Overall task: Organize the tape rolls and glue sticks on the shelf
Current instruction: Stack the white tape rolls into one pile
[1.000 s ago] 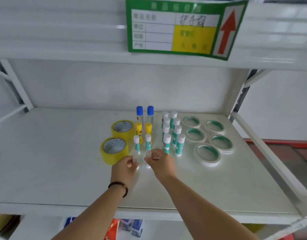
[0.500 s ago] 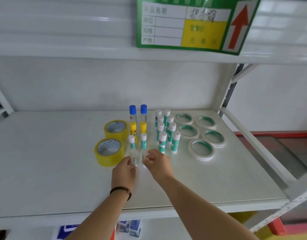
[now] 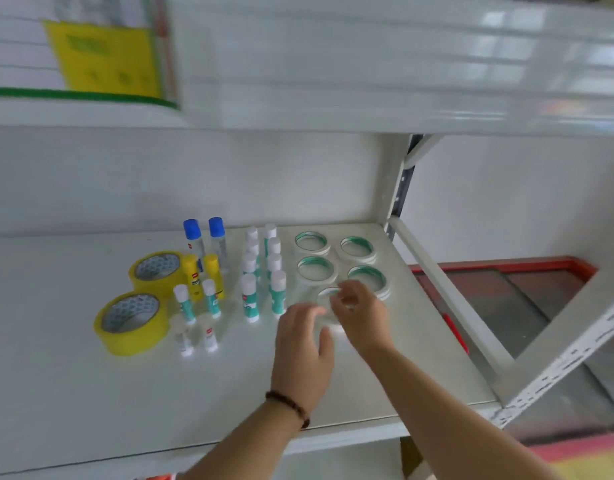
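Both hands reach over the nearest white tape roll (image 3: 328, 299) at the right of the shelf (image 3: 56, 393). The left hand (image 3: 304, 344) is spread, fingers loose, holding nothing. The right hand (image 3: 359, 315) is curled above the roll's rim; blur hides whether it pinches it. Four more white tape rolls (image 3: 335, 256) lie flat behind. To the left, glue sticks (image 3: 262, 271) stand upright in rows, then smaller glue sticks (image 3: 198, 306), then two yellow tape rolls (image 3: 143, 303).
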